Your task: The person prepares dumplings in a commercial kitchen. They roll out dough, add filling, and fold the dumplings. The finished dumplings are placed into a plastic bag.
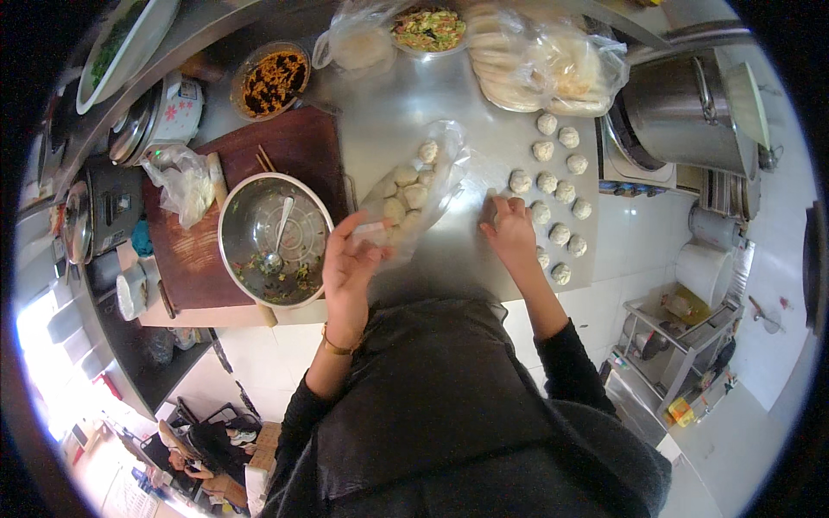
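My left hand [353, 259] is at the near left end of a clear plastic bag [447, 155] that holds several pale dough balls [406, 175]. Its fingers are curled near the bag's edge; blur hides whether they pinch it. My right hand [508, 223] hovers low over the steel worktop [447, 278], fingers bent downward, just left of several loose floured dough balls [546, 182]. Whether something small is between its fingertips cannot be told. Left of my left hand, a steel bowl [223, 239] with a metal spoon [282, 226] and scraps of chopped filling rests on a dark wooden board [188, 265].
Behind stand a bowl of orange and dark food [271, 81], a bowl of shredded vegetables [429, 30] and bagged flatbreads [508, 65]. A large steel pot [673, 110] is at the right. A plastic bag [181, 184] lies on the board. A person [188, 463] is far off, lower left.
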The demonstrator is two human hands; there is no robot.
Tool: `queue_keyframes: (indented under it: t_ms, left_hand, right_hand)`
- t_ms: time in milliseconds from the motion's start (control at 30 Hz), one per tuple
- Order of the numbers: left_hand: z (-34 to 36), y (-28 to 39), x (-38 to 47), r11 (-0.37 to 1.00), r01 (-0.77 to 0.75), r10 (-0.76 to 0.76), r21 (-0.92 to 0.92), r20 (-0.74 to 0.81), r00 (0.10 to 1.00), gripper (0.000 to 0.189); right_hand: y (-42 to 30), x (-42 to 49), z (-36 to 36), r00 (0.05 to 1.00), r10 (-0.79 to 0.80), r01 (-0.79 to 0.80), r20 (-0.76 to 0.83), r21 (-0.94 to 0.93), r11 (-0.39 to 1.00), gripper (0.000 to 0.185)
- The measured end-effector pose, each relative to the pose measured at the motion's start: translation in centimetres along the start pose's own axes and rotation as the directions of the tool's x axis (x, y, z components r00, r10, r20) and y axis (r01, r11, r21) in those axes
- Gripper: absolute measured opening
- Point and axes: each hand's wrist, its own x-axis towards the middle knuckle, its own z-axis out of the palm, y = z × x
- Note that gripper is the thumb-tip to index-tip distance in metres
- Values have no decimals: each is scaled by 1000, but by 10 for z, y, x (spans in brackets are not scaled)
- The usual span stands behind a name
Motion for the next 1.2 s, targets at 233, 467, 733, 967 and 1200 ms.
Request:
queue_keyframes:
  t_ms: [233,467,733,967,1200]
  left_hand:
    - [-1,6,-11,993,78,-81,-89,-30,996,53]
    - [3,-8,1,999,-1,0,-35,-42,999,47]
    - [-4,-14,35,968,-252,247,5,-226,942,38]
    - [8,4,42,983,-182,178,-34,-107,978,37]
    - [12,-2,10,998,-55,57,34,-40,998,39]
  right_hand:
    - [33,12,1,992,48,-72,118,209,975,45]
    - [-32,40,-69,837,-367,-544,407,695,-470,26]
    - [-133,120,7,672,-310,-612,673,740,279,39]
    - [-84,125,-29,918,-279,305,281,-53,951,66]
    - [-44,43,-84,929,-258,310,267,-177,934,57]
